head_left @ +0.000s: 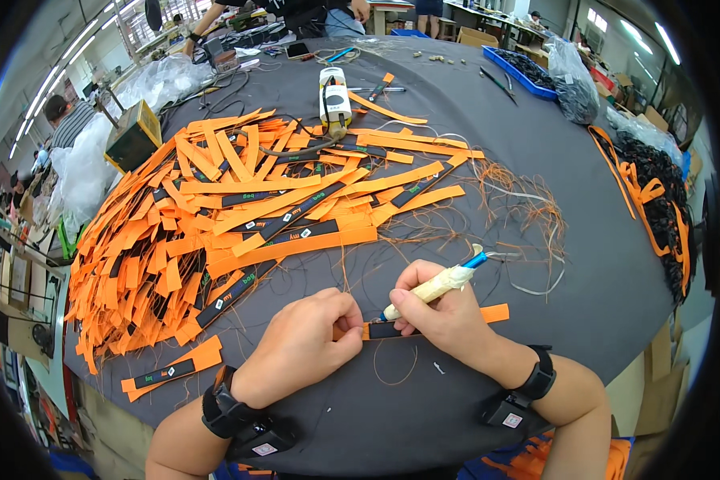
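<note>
Both my hands work at an orange webbing strap (495,313) lying across the near middle of the table, with a black label sewn on it. My left hand (308,344) pinches the strap's left part between thumb and fingers. In my right hand (448,316) is a pen-like tool (436,290), its shaft wrapped in cream tape, with blue at both ends. The tool's lower tip touches or nearly touches the strap's upper edge; contact is hard to tell. A loose thread (400,382) curls below the strap. The strap's left end is hidden by my left hand.
A large heap of orange straps (216,184) with black labels covers the left. A white box with a cord (334,100) stands behind it. Tangled threads (520,204) lie right of the heap. Back right are a blue tray (528,68) and scissors-like tool (500,84). People stand beyond.
</note>
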A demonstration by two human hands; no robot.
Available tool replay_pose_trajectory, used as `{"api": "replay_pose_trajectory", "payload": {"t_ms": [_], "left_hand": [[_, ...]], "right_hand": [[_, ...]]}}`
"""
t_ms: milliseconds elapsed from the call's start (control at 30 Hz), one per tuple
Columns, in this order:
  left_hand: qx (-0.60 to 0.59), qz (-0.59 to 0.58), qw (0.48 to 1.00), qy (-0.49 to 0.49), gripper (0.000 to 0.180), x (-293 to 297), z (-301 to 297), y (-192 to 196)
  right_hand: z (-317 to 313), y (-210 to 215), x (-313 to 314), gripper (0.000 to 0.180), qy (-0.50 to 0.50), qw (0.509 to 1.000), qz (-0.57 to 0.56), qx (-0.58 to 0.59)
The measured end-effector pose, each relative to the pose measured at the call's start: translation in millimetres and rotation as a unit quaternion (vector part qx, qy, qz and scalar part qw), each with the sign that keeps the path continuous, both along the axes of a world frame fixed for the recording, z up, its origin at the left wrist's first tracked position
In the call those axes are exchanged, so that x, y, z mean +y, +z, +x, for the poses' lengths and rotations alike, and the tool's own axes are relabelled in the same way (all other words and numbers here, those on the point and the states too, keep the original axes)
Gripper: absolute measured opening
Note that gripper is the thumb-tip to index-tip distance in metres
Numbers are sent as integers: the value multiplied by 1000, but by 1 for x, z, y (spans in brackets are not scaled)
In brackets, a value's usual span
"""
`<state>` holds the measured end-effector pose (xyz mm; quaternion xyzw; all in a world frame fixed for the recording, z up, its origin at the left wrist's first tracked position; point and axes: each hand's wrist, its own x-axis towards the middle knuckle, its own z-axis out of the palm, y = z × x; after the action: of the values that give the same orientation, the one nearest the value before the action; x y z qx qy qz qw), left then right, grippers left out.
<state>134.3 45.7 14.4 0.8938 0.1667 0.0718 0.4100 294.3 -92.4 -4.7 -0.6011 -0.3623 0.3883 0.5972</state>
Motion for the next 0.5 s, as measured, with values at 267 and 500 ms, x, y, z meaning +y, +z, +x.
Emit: {"api": "replay_pose_trajectory", "payload": {"t_ms": [267, 500], "left_hand": [[-7, -18, 1000, 15, 9, -2, 1, -1], [-1, -21, 1000, 18, 9, -2, 1, 0]], "right_hand": [[-3, -3, 1, 15, -11, 1000, 21, -10], [-3, -3, 1, 14, -9, 1000, 20, -19]]}}
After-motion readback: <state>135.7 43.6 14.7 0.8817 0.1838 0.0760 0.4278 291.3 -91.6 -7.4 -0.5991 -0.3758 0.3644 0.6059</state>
